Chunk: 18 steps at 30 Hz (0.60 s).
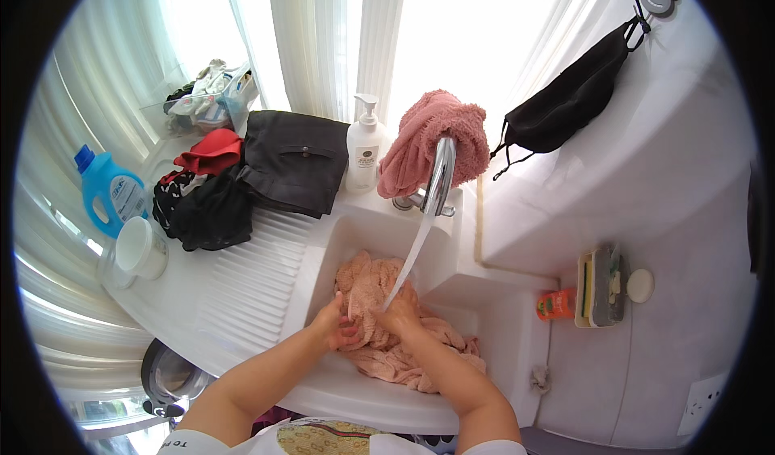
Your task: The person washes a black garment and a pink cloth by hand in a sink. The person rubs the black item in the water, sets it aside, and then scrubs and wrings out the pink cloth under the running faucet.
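A wet peach-pink towel (pixel 373 281) lies bunched in the white sink (pixel 456 285), its lower folds spread toward the right. My left hand (pixel 334 326) holds the towel's left side, fingers curled against the cloth. On the other side, my right hand (pixel 399 316) grips it too, its fingertips partly hidden by the folds and the water. From the chrome faucet (pixel 441 179) a stream of water (pixel 410 261) runs down onto the towel between my hands. A darker pink towel (pixel 436 136) is draped over the faucet's top.
Left of the sink, a ribbed washboard (pixel 262 265) borders dark folded clothes (pixel 295 160) and a red cloth (pixel 211 150). A white pump bottle (pixel 365 148), blue detergent jug (pixel 111 192) and white tub (pixel 140 247) stand around. A black mask (pixel 569 100) and soap holder (pixel 601 285) are on the right wall.
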Available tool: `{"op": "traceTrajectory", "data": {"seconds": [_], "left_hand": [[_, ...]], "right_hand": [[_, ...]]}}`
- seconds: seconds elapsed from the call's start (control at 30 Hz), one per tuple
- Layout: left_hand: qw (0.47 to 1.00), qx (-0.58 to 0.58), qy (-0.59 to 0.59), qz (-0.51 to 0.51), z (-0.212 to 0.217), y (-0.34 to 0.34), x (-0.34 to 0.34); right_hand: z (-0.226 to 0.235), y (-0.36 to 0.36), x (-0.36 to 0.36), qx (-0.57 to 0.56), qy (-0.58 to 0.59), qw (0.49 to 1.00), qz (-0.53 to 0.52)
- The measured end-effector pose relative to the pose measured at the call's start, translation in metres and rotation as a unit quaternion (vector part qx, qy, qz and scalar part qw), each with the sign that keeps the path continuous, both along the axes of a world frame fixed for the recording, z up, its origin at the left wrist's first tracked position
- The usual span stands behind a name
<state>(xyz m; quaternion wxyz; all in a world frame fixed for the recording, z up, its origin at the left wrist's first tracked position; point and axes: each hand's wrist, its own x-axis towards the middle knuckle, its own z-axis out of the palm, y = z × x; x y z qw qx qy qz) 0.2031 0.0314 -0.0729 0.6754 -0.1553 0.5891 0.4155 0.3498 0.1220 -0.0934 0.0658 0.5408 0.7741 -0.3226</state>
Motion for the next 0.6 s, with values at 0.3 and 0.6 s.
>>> {"op": "traceTrajectory", "data": {"seconds": [0.3,0.6], "left_hand": [[0.993,0.081,0.084,-0.011,0.018,-0.004,0.002],[0.953,0.165,-0.247,-0.054,-0.02,-0.018,0.011]], "right_hand": [[-0.05,-0.042,-0.027,-0.05,0.12,0.991,-0.042],[0.139,-0.043,0.051,-0.071,0.303,0.937,0.158]]}}
